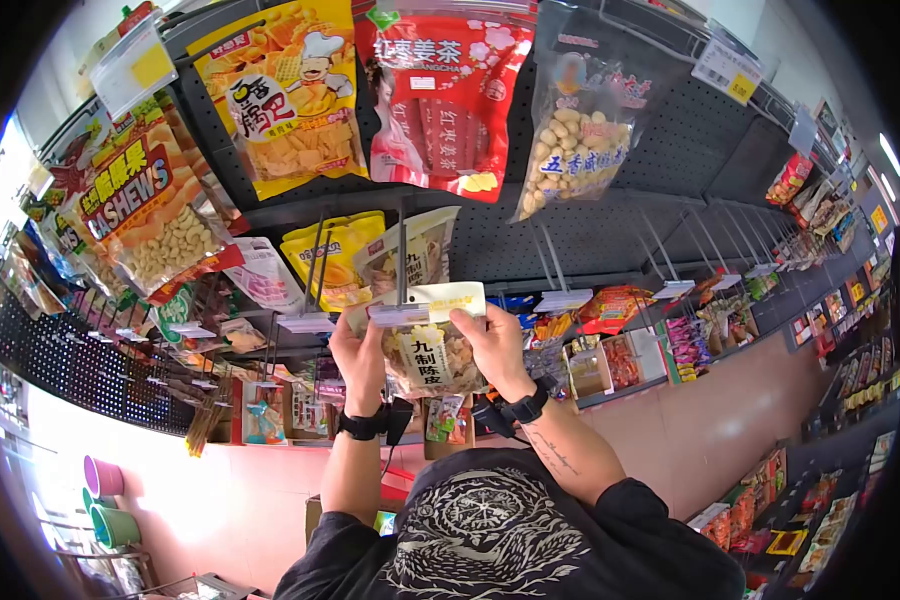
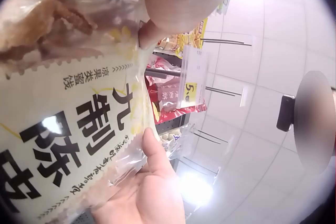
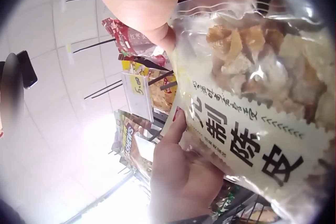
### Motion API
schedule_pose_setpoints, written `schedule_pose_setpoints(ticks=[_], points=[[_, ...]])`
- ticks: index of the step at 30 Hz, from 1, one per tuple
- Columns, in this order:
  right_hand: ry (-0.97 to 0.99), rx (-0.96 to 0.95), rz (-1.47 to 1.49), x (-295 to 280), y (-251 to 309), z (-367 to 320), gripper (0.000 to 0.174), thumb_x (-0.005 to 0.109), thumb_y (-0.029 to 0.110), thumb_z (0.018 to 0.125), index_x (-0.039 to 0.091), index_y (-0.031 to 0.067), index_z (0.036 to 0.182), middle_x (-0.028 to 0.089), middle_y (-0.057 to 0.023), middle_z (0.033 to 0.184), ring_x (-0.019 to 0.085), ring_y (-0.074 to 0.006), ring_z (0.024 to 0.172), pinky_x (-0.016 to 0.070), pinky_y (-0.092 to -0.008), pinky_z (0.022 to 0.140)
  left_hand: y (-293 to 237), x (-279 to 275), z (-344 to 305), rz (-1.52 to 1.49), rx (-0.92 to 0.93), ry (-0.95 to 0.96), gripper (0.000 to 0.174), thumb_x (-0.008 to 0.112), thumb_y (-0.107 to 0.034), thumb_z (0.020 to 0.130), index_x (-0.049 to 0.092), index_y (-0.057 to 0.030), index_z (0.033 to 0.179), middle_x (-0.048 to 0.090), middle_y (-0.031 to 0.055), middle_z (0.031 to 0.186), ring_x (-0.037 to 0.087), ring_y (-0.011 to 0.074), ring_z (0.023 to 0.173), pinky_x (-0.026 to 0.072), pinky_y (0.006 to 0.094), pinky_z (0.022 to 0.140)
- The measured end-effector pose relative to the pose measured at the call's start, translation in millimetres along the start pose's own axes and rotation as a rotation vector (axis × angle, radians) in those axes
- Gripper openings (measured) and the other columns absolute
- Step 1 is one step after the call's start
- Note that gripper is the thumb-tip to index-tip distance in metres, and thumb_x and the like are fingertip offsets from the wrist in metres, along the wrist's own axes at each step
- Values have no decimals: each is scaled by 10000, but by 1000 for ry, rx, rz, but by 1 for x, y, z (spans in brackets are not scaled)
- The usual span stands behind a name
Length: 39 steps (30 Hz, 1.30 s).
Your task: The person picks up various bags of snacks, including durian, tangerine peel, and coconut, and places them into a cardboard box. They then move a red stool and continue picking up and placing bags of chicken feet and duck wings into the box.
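Note:
A clear bag of dried tangerine peel with a cream label is held upright by both hands in front of the rack. My left hand pinches its left edge near the top. The right hand grips the opposite edge, thumb on the front face. A metal hook with a price tag holder overlaps the bag's cream header. In the left wrist view the bag's printed label faces the camera, and brown peel pieces show through the plastic in the right wrist view. A similar bag hangs behind.
Above hang a yellow snack bag, a red ginger tea bag and a peanut bag. Cashew bags hang at left. Bare hooks stick out at right. Boxes of small snacks line the lower shelf.

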State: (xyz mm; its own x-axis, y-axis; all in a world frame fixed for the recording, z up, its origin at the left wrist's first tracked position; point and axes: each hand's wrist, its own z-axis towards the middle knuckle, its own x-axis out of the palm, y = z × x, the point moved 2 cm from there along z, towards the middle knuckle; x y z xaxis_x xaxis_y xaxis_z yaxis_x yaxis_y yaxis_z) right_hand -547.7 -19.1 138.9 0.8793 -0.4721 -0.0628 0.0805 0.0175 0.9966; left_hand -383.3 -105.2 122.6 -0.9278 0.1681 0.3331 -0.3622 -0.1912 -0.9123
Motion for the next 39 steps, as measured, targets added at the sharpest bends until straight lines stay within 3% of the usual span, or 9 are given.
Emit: schedule_pose_setpoints(ticks=[1,3,4,9,11,20,23,32,39], points=[[12,-1,2,2,0,-3,250,662,213,865,671,18,1022,691,-20,883,572,-45,736,457,-212,674,3,-5,-3,4,5,-10,104,598,-28,873,590,31,959,619,3,821,527,50,716,428,192,644],[-25,-130,109,2,1,-9,195,672,171,861,681,19,983,543,94,678,362,6,580,282,-176,512,12,-14,-8,23,-56,10,97,615,-38,870,594,19,946,596,-15,785,509,45,695,413,185,637],[-25,-108,95,2,-1,-13,189,671,162,859,680,19,982,534,99,681,352,4,588,277,-174,520,12,-16,-14,7,-61,12,91,633,-50,865,601,6,930,589,-20,773,506,41,693,413,184,641],[-18,-137,131,4,9,-19,207,683,186,855,682,19,977,513,109,670,344,7,586,272,-179,519,-5,-13,-21,45,-7,-35,91,630,-40,865,602,-5,944,596,-19,797,506,37,693,414,181,629],[10,-138,127,3,17,-13,250,671,212,865,672,1,999,677,-7,873,551,-39,754,444,-214,672,-6,-8,-13,-33,-2,-43,108,623,-38,870,600,-1,968,599,-23,803,506,32,694,411,174,618],[32,-128,203,8,-12,7,255,676,222,863,678,6,998,675,-3,858,533,-36,735,430,-209,660,1,-10,1,-18,1,-14,100,592,-27,875,594,8,969,600,-31,814,489,19,698,392,174,608],[4,-139,176,8,1,5,214,675,161,861,673,-7,994,643,40,832,463,-6,692,375,-180,634,-3,-10,-2,0,14,-13,105,589,-25,874,596,10,973,607,-25,821,501,27,712,400,183,626],[-38,-156,166,10,-14,5,203,690,152,847,681,5,985,604,62,770,409,-3,649,322,-183,574,5,-11,-4,0,6,-26,137,615,-70,877,609,14,985,622,-8,839,517,43,727,419,200,648],[-21,-124,275,15,9,6,197,689,154,850,681,8,983,568,80,714,377,6,606,301,-183,532,-4,-7,10,-6,-37,-43,136,629,-72,863,613,30,952,621,2,828,517,47,712,404,197,624]])
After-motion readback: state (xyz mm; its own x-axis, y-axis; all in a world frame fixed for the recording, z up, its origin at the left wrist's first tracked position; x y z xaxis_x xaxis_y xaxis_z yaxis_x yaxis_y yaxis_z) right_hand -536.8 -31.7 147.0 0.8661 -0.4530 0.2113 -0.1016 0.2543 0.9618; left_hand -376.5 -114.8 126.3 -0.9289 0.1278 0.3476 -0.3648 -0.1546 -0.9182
